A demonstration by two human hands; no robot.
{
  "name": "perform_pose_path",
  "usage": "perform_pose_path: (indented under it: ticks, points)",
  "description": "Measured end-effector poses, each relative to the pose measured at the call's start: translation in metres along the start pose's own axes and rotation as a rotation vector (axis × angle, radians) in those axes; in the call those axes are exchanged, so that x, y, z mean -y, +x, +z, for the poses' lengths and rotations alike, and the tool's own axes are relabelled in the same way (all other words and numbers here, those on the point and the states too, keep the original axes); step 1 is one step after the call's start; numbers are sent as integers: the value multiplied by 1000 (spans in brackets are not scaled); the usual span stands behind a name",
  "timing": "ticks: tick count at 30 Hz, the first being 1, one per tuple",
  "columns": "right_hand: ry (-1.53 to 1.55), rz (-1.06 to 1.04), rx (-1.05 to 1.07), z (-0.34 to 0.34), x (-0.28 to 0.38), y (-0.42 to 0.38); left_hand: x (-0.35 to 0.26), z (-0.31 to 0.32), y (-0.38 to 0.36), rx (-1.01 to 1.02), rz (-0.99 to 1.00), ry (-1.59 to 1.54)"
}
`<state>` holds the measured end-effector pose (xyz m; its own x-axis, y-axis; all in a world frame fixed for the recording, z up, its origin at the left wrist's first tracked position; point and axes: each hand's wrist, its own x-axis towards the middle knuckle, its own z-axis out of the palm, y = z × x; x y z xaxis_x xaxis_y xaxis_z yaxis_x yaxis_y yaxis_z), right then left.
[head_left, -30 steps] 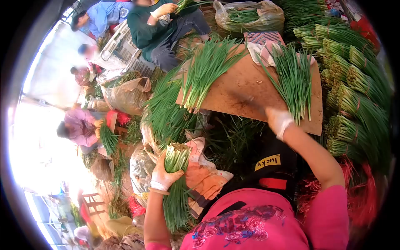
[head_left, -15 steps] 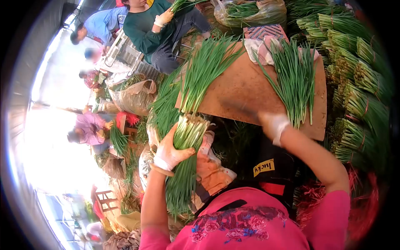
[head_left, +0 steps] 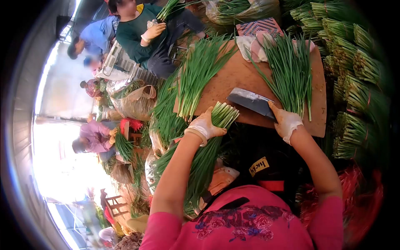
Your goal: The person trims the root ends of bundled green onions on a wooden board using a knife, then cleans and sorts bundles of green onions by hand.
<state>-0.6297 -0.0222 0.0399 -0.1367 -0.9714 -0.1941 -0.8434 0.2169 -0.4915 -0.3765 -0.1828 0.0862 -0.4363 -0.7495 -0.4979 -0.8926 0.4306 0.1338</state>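
Observation:
My left hand, in a thin white glove, is closed round a bunch of garlic chives. The pale, evenly cut stem ends point up and right; the green leaves hang down below the hand. My right hand, also gloved, grips a cleaver by its handle. Its broad blade points left over the near edge of a brown board, close to the cut stems but apart from them. Loose chives lie on the board's left side, and another pile of chives lies on its right.
Tied bundles of chives are stacked on the right, above red strings. A cloth lies at the board's far edge. A co-worker in a green top sits at upper left, near a pale crate. Other people work farther left.
My left hand has moved right and up with the bunch. The brownish root ends are now clean-cut. The cleaver, blurred before, shows sharply, and my right hand has shifted slightly right.

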Motion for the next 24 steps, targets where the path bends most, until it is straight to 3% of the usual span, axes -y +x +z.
perform_pose_path:
  ticks: [3,6,9,21,24]
  points:
    - [155,36,39,-4,7,-5,-18,-10,-6,4,-32,32]
    - [328,-83,-77,-9,20,-13,-30,1,14,-14,-76,-27]
    - [642,61,97,-33,41,-23,-38,-5,23,44,-121,-65]
    - [353,76,233,-40,57,-18,-34,-4,21,-15,-134,-145]
    - [491,139,197,-53,68,-23,-31,-10,19,35,-100,-159]
